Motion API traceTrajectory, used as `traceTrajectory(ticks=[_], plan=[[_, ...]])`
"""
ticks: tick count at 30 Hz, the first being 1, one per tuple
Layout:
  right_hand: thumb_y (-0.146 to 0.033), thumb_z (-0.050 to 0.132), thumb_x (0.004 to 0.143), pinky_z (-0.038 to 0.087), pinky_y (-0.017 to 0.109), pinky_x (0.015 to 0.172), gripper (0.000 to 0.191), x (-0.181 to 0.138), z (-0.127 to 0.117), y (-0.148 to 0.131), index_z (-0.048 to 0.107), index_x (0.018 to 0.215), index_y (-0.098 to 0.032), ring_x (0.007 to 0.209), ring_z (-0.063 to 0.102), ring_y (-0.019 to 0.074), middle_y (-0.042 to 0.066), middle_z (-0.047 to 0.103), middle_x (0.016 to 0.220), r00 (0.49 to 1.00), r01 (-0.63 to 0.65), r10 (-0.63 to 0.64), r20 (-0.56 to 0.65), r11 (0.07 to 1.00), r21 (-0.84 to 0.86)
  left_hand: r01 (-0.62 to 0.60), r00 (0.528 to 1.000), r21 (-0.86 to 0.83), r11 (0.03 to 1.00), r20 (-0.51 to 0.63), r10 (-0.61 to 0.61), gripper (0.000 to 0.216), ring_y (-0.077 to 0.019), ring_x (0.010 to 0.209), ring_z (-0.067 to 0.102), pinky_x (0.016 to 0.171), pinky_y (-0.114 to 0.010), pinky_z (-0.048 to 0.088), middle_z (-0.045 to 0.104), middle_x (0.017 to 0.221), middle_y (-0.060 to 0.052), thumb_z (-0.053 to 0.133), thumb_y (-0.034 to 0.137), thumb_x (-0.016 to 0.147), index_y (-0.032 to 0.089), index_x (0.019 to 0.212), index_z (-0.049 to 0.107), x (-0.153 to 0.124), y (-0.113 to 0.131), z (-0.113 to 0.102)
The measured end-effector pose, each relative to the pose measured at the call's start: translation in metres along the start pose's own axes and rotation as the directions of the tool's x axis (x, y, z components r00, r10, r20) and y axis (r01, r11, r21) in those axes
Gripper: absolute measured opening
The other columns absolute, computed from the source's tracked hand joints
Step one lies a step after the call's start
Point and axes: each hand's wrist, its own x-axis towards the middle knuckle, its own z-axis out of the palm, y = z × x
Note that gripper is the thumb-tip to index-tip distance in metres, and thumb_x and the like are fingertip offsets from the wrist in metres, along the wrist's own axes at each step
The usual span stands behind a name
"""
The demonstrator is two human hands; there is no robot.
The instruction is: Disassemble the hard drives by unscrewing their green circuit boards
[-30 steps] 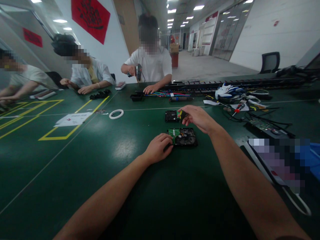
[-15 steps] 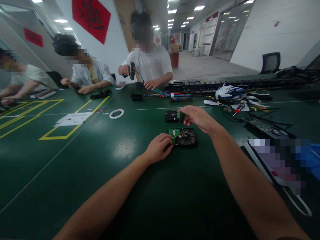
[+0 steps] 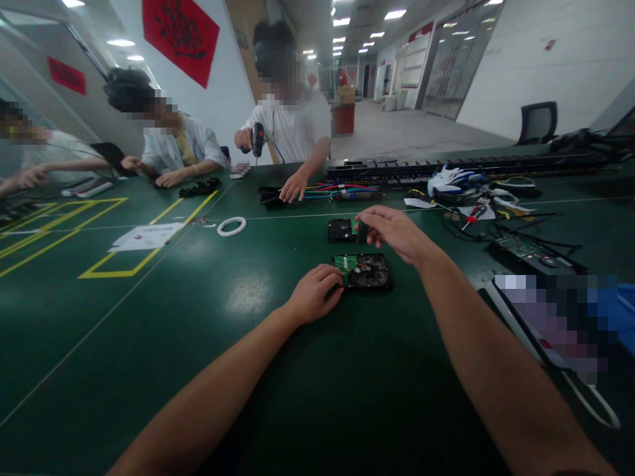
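Observation:
A black hard drive (image 3: 373, 272) with a green circuit board lies flat on the green table. My left hand (image 3: 320, 294) grips its left edge, fingers curled over the corner. Above the drive my right hand (image 3: 389, 230) is closed around the dark handle of a screwdriver (image 3: 362, 231). The thin shaft points straight down, its tip at the drive's board; whether it sits in a screw is too small to tell. Just behind, a second hard drive (image 3: 340, 230) lies on the table, partly hidden by my right hand.
A roll of white tape (image 3: 231, 227) and a paper sheet (image 3: 146, 237) lie left. Gloves (image 3: 454, 180), cables and a circuit board (image 3: 538, 254) are at right, near a tablet-like device (image 3: 546, 324). Opposite, a co-worker holds a power drill (image 3: 258, 140) beside coloured wires (image 3: 322, 192).
My hands, the screwdriver and the drive look nearly unchanged. Across the table, the co-worker's free hand has moved toward the black part, and the drill has shifted slightly left.

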Motion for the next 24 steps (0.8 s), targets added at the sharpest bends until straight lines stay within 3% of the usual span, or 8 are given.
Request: traceTrajectory(ticks=[6, 14, 18, 24], plan=[[-0.035, 0.063, 0.093, 0.037, 0.023, 0.043, 0.016, -0.0001, 0.0001, 0.001, 0.073, 0.098, -0.024, 0.059, 0.055, 0.011, 0.004, 0.067, 0.086, 1.0, 0.015, -0.015, -0.014, 0.999, -0.04, -0.01, 1.0, 0.007, 1.0, -0.018, 0.01, 0.008, -0.0238, 0.112, 0.061, 0.095, -0.043, 0.054, 0.065, 0.116, -0.009, 0.058, 0.024, 0.094, 0.021, 0.101, 0.06, -0.001, -0.0009, 0.0009], [-0.036, 0.061, 0.095, 0.046, 0.024, 0.05, 0.018, 0.0006, 0.002, 0.0015, 0.069, 0.096, -0.02, 0.062, 0.059, 0.0109, 0.008, 0.07, 0.102, 0.999, -0.021, 0.018, 0.044, 0.998, 0.062, -0.031, 0.999, 0.01, 0.999, -0.027, 0.031, 0.008, -0.0228, 0.11, 0.061, 0.094, -0.042, 0.054, 0.066, 0.114, -0.009, 0.058, 0.022, 0.093, 0.02, 0.1, 0.061, -0.0012, -0.0027, 0.0024], [-0.034, 0.057, 0.096, 0.048, 0.025, 0.05, 0.018, -0.0007, 0.0026, -0.0003, 0.068, 0.095, -0.02, 0.062, 0.06, 0.0125, 0.009, 0.07, 0.096, 0.998, -0.039, 0.034, 0.055, 0.995, 0.092, -0.039, 0.999, 0.007, 0.999, -0.036, 0.039, 0.007, -0.0229, 0.11, 0.061, 0.094, -0.041, 0.054, 0.066, 0.114, -0.009, 0.059, 0.022, 0.093, 0.02, 0.099, 0.062, -0.0006, -0.0024, 0.002], [-0.037, 0.061, 0.095, 0.041, 0.023, 0.043, 0.017, -0.0018, 0.0028, -0.0018, 0.07, 0.098, -0.023, 0.056, 0.054, 0.0107, 0.005, 0.065, 0.085, 0.999, -0.037, 0.037, 0.024, 0.999, 0.004, -0.047, 0.998, 0.008, 0.999, -0.039, 0.048, 0.005, -0.0232, 0.11, 0.061, 0.094, -0.042, 0.054, 0.066, 0.115, -0.009, 0.058, 0.021, 0.093, 0.02, 0.096, 0.062, -0.001, -0.0022, 0.0018]])
